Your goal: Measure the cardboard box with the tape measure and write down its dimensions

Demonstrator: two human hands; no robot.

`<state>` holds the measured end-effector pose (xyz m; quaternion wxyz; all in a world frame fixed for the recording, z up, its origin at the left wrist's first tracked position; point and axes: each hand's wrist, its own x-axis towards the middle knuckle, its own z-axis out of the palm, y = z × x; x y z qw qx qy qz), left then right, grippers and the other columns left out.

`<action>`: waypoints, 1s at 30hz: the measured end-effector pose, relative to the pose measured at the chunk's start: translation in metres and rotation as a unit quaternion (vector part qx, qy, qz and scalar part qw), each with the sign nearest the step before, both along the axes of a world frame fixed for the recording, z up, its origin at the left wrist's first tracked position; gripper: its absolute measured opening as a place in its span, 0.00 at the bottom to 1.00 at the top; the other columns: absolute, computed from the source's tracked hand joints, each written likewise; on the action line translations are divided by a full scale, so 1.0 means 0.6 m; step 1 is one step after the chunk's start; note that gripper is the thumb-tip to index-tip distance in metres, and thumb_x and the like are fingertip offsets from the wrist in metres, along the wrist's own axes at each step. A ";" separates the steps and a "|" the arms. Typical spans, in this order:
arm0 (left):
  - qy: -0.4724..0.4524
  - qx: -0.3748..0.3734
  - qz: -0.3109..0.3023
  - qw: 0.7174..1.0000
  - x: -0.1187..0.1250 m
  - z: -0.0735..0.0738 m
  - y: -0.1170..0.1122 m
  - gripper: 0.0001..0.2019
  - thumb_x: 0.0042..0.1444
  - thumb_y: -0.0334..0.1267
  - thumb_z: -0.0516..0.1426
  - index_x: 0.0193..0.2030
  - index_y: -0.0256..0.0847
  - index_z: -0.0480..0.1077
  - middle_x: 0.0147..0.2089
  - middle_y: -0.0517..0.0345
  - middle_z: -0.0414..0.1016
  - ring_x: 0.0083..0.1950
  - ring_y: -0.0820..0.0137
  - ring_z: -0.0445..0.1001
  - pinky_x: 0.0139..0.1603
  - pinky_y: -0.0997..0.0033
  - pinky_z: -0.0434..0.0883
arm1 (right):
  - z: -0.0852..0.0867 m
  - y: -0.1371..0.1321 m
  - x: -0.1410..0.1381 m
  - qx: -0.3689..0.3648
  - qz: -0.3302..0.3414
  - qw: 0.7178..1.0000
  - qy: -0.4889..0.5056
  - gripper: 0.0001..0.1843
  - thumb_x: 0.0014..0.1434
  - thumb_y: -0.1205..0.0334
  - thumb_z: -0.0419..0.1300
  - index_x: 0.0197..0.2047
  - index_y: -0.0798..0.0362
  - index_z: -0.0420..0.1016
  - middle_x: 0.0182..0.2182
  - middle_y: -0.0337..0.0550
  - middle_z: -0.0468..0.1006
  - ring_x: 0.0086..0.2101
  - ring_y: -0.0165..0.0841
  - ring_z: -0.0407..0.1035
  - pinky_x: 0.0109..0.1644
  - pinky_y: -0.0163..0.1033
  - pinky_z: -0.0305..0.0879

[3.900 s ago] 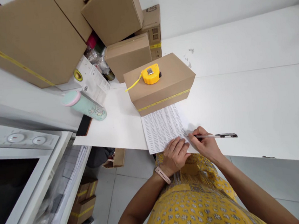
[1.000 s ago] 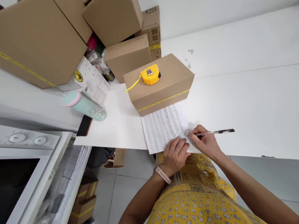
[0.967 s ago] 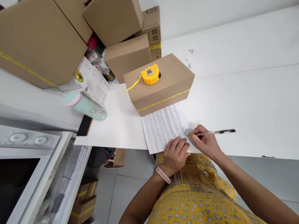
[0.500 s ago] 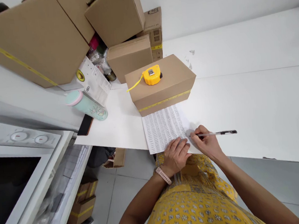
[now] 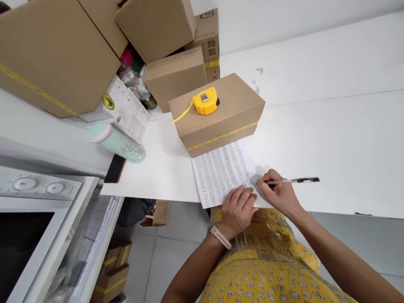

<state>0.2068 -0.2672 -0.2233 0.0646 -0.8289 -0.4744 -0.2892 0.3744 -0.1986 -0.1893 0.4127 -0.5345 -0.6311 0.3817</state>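
Note:
A paper sheet covered in columns of small writing lies at the table's front edge, its far end against a cardboard box. My left hand rests flat on the sheet's near edge, fingers stretched out. In my right hand is a pen, pinched with its tip on or just over the right side of the sheet and its back end pointing right. On top of the box sits a yellow tape measure with a short bit of tape out to the left.
A mint-green bottle and a dark phone-like slab are on the white table at left. Stacked cardboard boxes fill the back left. A microwave stands on a shelf at far left.

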 end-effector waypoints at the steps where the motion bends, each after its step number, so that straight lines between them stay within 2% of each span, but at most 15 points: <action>1: -0.002 0.002 0.000 1.000 0.000 0.000 0.000 0.17 0.70 0.44 0.54 0.56 0.39 0.76 0.61 0.49 0.78 0.66 0.61 0.72 0.67 0.57 0.69 | 0.000 0.000 0.000 0.000 -0.001 1.000 -0.001 0.13 0.60 0.58 0.60 0.27 0.48 0.61 0.20 0.32 0.61 0.22 0.29 0.56 0.27 0.37 0.54; 9: -0.029 0.035 -0.002 0.999 0.001 0.008 0.002 0.16 0.69 0.44 0.55 0.54 0.36 0.76 0.60 0.50 0.79 0.65 0.61 0.73 0.68 0.59 0.69 | -0.001 -0.001 -0.003 -0.001 -0.008 1.000 0.002 0.13 0.60 0.58 0.60 0.27 0.48 0.61 0.19 0.32 0.61 0.22 0.30 0.57 0.27 0.37 0.55; 13: -0.022 0.024 -0.003 0.999 -0.001 0.005 0.003 0.15 0.69 0.44 0.55 0.55 0.38 0.76 0.60 0.50 0.79 0.65 0.61 0.73 0.67 0.58 0.70 | 0.001 0.002 0.006 0.014 -0.051 0.999 -0.005 0.12 0.63 0.54 0.60 0.31 0.48 0.65 0.22 0.35 0.68 0.23 0.31 0.61 0.26 0.37 0.56; 16: -0.025 0.007 -0.009 1.000 0.001 0.007 0.000 0.15 0.68 0.43 0.57 0.55 0.37 0.75 0.58 0.49 0.80 0.64 0.60 0.74 0.66 0.57 0.71 | 0.003 0.021 0.032 0.066 -0.062 0.992 -0.091 0.07 0.66 0.55 0.57 0.43 0.49 0.71 0.31 0.42 0.77 0.28 0.36 0.68 0.30 0.39 0.64; 18: -0.042 -0.033 -0.007 0.999 0.004 0.020 -0.004 0.15 0.66 0.42 0.58 0.54 0.38 0.75 0.58 0.48 0.79 0.64 0.58 0.73 0.66 0.54 0.71 | 0.001 0.039 0.055 0.134 -0.024 0.969 -0.204 0.12 0.66 0.64 0.53 0.50 0.50 0.74 0.41 0.49 0.80 0.38 0.42 0.73 0.40 0.44 0.68; 21: -0.109 -0.101 -0.012 0.989 0.001 0.067 0.002 0.15 0.66 0.43 0.58 0.56 0.40 0.73 0.60 0.46 0.77 0.64 0.58 0.73 0.65 0.50 0.73 | -0.004 0.064 0.082 0.213 0.031 0.904 -0.368 0.24 0.61 0.75 0.50 0.56 0.52 0.75 0.50 0.55 0.79 0.50 0.48 0.70 0.50 0.49 0.67; 23: -0.157 -0.087 -0.011 0.984 -0.010 0.113 0.022 0.15 0.68 0.43 0.56 0.56 0.41 0.71 0.61 0.45 0.75 0.63 0.58 0.73 0.63 0.51 0.74 | -0.007 0.073 0.089 0.239 0.036 0.868 -0.433 0.26 0.60 0.77 0.50 0.58 0.53 0.74 0.53 0.56 0.79 0.54 0.48 0.68 0.53 0.49 0.65; 24: -0.174 -0.057 -0.001 0.983 -0.020 0.138 0.039 0.14 0.69 0.43 0.55 0.56 0.41 0.71 0.61 0.44 0.75 0.64 0.58 0.72 0.63 0.52 0.73 | -0.009 0.075 0.090 0.250 0.036 0.855 -0.454 0.26 0.60 0.77 0.50 0.59 0.54 0.74 0.54 0.56 0.79 0.55 0.48 0.67 0.53 0.49 0.64; 27: -0.185 0.030 0.050 0.981 -0.059 0.209 0.115 0.12 0.69 0.42 0.55 0.55 0.41 0.70 0.61 0.44 0.74 0.65 0.58 0.70 0.67 0.52 0.68 | -0.010 0.076 0.085 0.268 0.031 0.828 -0.492 0.25 0.63 0.76 0.50 0.59 0.54 0.75 0.55 0.56 0.78 0.57 0.47 0.67 0.55 0.48 0.62; 30: -0.179 0.067 0.107 0.976 -0.100 0.264 0.211 0.15 0.68 0.43 0.56 0.58 0.40 0.68 0.63 0.42 0.72 0.68 0.56 0.67 0.70 0.49 0.61 | -0.010 0.076 0.081 0.279 0.026 0.815 -0.507 0.25 0.65 0.75 0.49 0.59 0.51 0.76 0.54 0.54 0.79 0.54 0.45 0.70 0.54 0.48 0.63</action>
